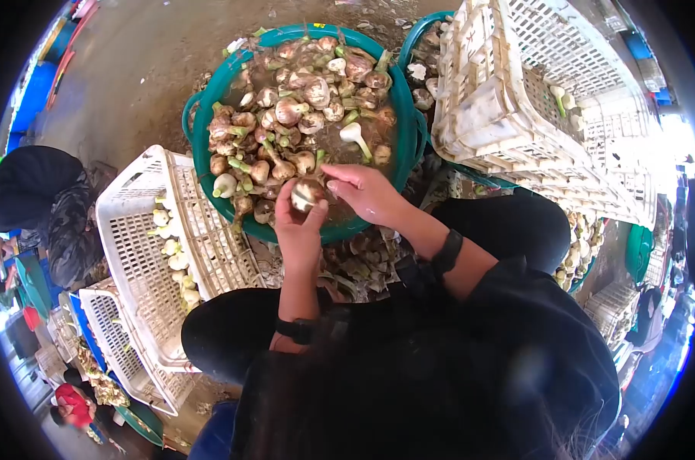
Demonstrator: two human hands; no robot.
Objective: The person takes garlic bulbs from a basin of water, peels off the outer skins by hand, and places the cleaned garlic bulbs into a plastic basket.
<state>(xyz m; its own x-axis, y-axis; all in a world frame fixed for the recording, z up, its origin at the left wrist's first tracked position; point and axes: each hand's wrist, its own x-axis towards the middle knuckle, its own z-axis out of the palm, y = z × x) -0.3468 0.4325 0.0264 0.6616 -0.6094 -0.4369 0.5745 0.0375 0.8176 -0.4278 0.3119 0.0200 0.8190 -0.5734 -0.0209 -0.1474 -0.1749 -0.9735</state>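
Observation:
My left hand (298,222) is closed around a garlic bulb (307,195), whose skin is brown with a pale patch facing up. Close by on the right, my right hand (367,193) points towards the bulb. Its forefinger and thumb are apart with nothing visible between them, and the other fingers are partly hidden. Both hands are over the near side of a round green tub (215,84) heaped with muddy garlic bulbs (290,111) in brownish water. A cleaner white bulb with a stem (355,138) lies at the tub's right side.
White plastic crates (129,207) stand to the left, one holding peeled-looking garlic (177,257). More stacked white crates (485,115) rise at the right, above another green tub (416,38). A person in dark clothing (67,222) is at the left; another in red (73,404) is farther off.

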